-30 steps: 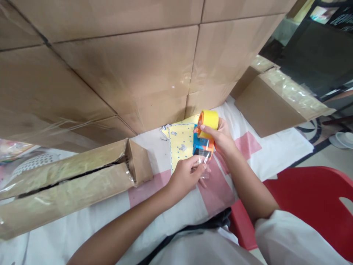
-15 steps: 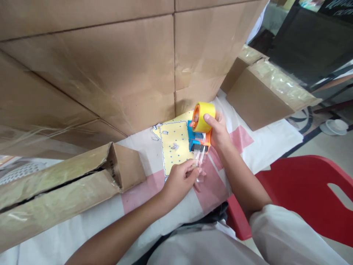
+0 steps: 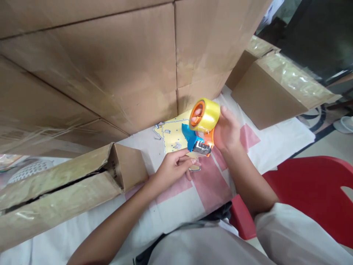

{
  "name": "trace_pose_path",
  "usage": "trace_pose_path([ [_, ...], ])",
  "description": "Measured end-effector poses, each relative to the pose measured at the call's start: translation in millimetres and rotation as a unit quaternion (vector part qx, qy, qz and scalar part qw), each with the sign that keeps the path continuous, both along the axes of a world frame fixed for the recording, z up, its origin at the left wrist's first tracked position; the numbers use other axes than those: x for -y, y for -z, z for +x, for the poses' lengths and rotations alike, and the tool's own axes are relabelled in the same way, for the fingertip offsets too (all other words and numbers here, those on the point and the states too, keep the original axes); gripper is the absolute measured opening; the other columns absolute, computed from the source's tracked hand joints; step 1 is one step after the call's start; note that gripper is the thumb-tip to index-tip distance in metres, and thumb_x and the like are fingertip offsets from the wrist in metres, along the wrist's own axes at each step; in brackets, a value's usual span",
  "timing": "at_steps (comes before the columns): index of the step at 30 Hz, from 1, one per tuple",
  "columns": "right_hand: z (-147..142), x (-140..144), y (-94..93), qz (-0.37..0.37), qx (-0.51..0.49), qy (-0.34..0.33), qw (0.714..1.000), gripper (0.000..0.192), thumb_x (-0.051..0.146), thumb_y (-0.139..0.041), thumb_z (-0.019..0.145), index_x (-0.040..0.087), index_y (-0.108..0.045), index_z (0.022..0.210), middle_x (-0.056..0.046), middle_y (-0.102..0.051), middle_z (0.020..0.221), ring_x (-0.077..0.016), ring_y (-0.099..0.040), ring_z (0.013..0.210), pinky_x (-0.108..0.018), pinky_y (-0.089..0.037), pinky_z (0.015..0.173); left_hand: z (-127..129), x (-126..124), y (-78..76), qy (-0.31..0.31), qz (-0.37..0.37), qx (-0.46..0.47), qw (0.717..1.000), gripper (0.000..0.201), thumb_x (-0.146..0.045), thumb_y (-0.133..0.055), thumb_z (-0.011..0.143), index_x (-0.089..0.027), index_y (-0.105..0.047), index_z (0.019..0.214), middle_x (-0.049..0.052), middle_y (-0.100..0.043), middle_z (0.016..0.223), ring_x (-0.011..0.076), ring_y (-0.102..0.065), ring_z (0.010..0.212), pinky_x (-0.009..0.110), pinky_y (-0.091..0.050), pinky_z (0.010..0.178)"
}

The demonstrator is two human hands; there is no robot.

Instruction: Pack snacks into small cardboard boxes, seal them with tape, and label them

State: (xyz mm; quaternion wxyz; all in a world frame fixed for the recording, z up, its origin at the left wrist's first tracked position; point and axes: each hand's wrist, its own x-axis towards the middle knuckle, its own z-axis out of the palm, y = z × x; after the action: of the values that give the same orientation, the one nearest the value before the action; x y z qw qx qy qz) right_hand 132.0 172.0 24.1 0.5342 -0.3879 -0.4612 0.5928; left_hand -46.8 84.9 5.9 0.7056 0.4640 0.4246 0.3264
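Tape dispenser (image 3: 205, 124) tilted since earlier; held against right hand (image 3: 228, 129), palm side.

yellow tape roll (image 3: 211, 115) | orange core | mounted atop blue-orange dispenser (image 3: 189, 137) | dispenser held tilted

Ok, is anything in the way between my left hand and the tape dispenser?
Nothing visible is. Your left hand is close beside the tape dispenser, though I can't tell whether they touch. Your right hand holds it from the other side; the yellow patterned sheet lies below, not between.
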Motion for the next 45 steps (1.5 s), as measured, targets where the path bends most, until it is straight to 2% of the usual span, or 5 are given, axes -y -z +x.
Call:
trace_pose_path([
  [5,-14,12,20.5,0.083,-0.038,0.005,0.996,0.058,0.072,-0.063,0.085,0.021,-0.069,0.112,-0.009,-0.076,0.092,-0.0313,-0.073,0.096,-0.047,-0.06,0.086,-6,4,-16.0,0.032,0.015,0.013,0.999,0.035,-0.045,-0.072,0.09,-0.011,-0.073,0.098,0.012,-0.081,0.098,0.0098,-0.064,0.051,0.023,-0.056,0.054],
  [10,-20,15,38.6,0.039,-0.058,0.071,0.995,0.057,0.077,-0.054,0.088,0.023,-0.071,0.093,-0.007,-0.071,0.078,-0.0261,-0.069,0.072,-0.04,-0.057,0.065,-4,13,-19.3,0.056,-0.03,0.049,0.997,0.04,-0.042,-0.072,0.092,-0.012,-0.074,0.119,0.013,-0.081,0.099,0.0099,-0.066,0.051,0.023,-0.056,0.053],
  [21,-16,10,24.4,-0.008,-0.033,0.097,0.995,0.056,0.079,-0.064,0.08,0.023,-0.064,0.075,-0.005,-0.064,0.068,-0.0255,-0.069,0.073,-0.036,-0.056,0.06,-4,16,-20.1,0.082,-0.07,0.08,0.991,0.04,-0.045,-0.073,0.091,-0.012,-0.074,0.114,0.013,-0.08,0.097,0.0051,-0.057,0.041,0.019,-0.05,0.045],
  [35,-22,-1,22.8,-0.135,-0.117,0.051,0.983,0.064,0.083,-0.059,0.079,0.019,-0.066,0.087,-0.005,-0.067,0.071,-0.0209,-0.066,0.064,-0.034,-0.053,0.057,-4,15,-20.2,0.072,0.006,-0.017,0.997,0.04,-0.045,-0.068,0.094,-0.013,-0.076,0.116,0.013,-0.08,0.098,0.0034,-0.048,0.044,0.016,-0.04,0.04],
  [45,-13,7,5.6,-0.115,-0.089,0.111,0.983,0.065,0.083,-0.047,0.089,0.021,-0.064,0.096,-0.006,-0.069,0.081,-0.02,-0.064,0.06,-0.038,-0.054,0.058,2,22,-17.8,0.069,0.01,-0.059,0.996,0.043,-0.047,-0.067,0.094,-0.014,-0.076,0.119,0.012,-0.08,0.096,0.0097,-0.06,0.054,0.016,-0.041,0.039],
])
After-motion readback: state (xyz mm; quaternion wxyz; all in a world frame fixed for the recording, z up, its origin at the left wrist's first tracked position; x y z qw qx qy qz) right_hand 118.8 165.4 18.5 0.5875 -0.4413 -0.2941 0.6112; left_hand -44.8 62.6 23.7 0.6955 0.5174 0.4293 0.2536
